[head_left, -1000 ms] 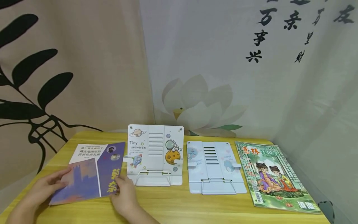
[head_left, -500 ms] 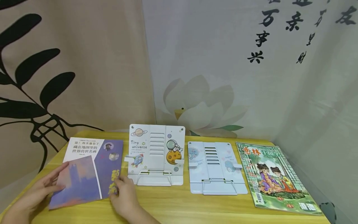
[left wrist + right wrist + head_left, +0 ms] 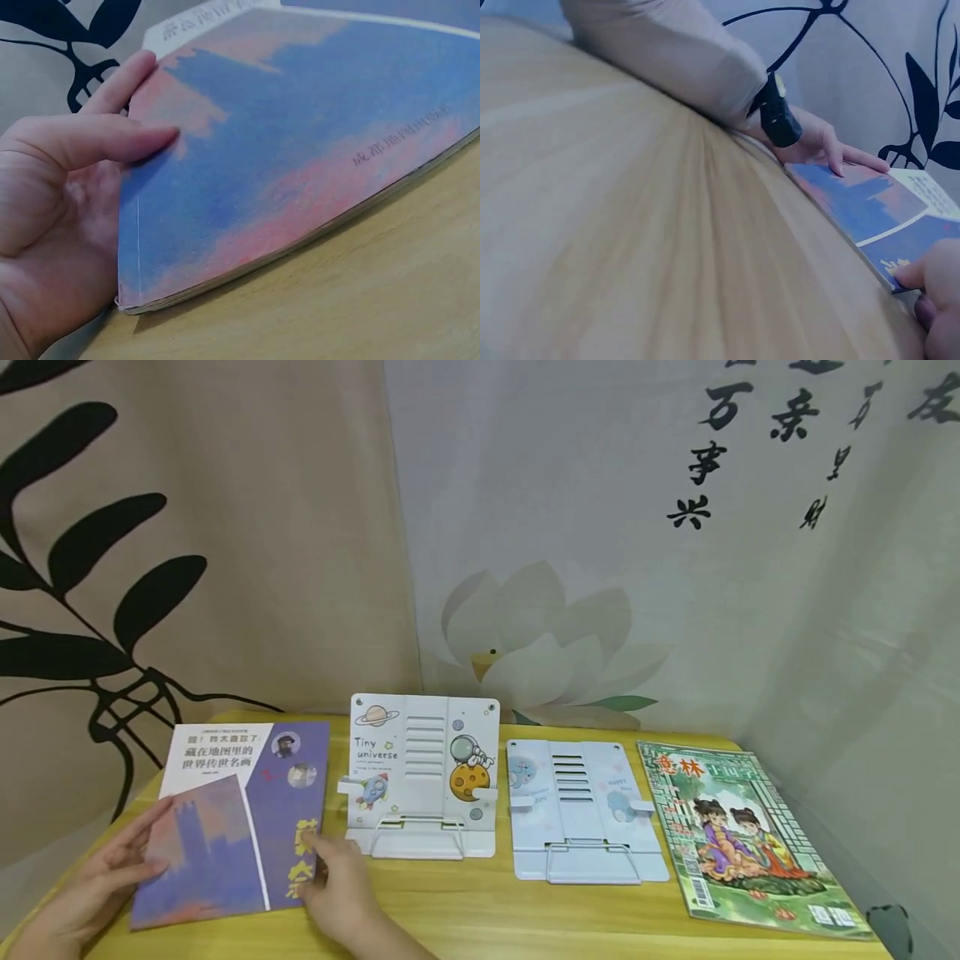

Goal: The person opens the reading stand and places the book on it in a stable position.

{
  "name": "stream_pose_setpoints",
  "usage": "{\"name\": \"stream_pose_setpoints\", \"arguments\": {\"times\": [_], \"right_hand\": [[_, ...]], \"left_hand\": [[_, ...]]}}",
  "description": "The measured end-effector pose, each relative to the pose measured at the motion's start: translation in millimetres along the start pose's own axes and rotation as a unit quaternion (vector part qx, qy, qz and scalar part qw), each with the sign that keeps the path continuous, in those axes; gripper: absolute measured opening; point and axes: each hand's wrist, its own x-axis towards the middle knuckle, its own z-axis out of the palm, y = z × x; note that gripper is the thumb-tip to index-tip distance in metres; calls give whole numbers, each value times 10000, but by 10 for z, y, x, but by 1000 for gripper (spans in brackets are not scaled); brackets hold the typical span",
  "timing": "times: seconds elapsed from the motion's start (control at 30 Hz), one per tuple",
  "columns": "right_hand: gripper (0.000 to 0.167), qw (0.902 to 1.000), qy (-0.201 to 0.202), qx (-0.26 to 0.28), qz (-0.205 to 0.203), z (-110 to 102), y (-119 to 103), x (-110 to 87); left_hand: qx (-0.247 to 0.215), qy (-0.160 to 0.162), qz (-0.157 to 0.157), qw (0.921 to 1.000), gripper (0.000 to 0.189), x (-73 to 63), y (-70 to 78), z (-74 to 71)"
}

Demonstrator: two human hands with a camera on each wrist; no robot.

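**Purple art book held at both edges**

Your purple book (image 3: 232,822), with its pink-and-blue painting panel and yellow characters, lies left of the "Tiny universe" stand (image 3: 423,777). Your left hand (image 3: 101,877) pinches its left edge, thumb on the cover; your right hand (image 3: 337,885) grips its right edge. Beyond the stand: yellow wooden table (image 3: 480,910), printed curtains (image 3: 570,552).

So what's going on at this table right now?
A person holds a purple and pink paperback book at the left end of the yellow wooden table. The left hand grips its left edge, thumb on the cover; the right hand pinches its right edge. Beside it stand a white space-themed plastic book stand and a pale blue plastic book stand, lying flatter. A green illustrated magazine lies at the right.
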Motion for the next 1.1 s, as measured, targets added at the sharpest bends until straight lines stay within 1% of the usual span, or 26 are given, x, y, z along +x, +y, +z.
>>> {"name": "stream_pose_setpoints", "arguments": {"times": [0.1, 0.17, 0.23, 0.33, 0.4, 0.47, 0.57, 0.63, 0.67, 0.83, 0.93, 1.03, 1.1], "right_hand": [[69, 9977, 32, 681, 27, -21, 31, 1], [72, 9957, 84, 921, 42, -41, 44, 9], [72, 9946, 141, 1025, 94, -69, 50, 15], [75, 9947, 139, 1006, 171, -114, 45, 25], [77, 9956, 99, 919, 153, -147, 33, 30], [79, 9966, 67, 815, 102, -185, 15, 39], [82, 9970, 23, 777, 33, -250, -23, 53], [81, 9964, -23, 843, 24, -300, -51, 66], [81, 9959, -53, 899, 25, -327, -63, 76], [83, 9936, -159, 1118, 105, -482, -108, 149], [86, 9922, -259, 1197, 215, -582, -133, 192], [89, 9912, -308, 1232, 363, -677, -165, 232], [89, 9899, -292, 1319, 431, -736, -182, 260]], "left_hand": [[-101, 91, 17, 9999, 79, 0, -12, 18], [-105, 185, -10, 9998, 75, 1, -19, 27], [10, 306, -40, 9995, 71, 11, -26, 34], [240, 451, -9, 9987, 69, 30, -30, 42], [349, 481, 78, 9982, 69, 42, -30, 51], [302, 492, 159, 9982, 69, 55, -25, 65], [215, 400, 340, 9984, 70, 86, -5, 90], [147, 335, 437, 9984, 70, 118, 22, 109], [180, 305, 489, 9982, 70, 136, 39, 119], [634, 145, 840, 9943, 72, 245, 117, 186], [717, 17, 991, 9925, 74, 312, 164, 248], [969, 184, 972, 9904, 74, 371, 204, 335], [1220, 405, 884, 9878, 74, 408, 227, 405]]}}
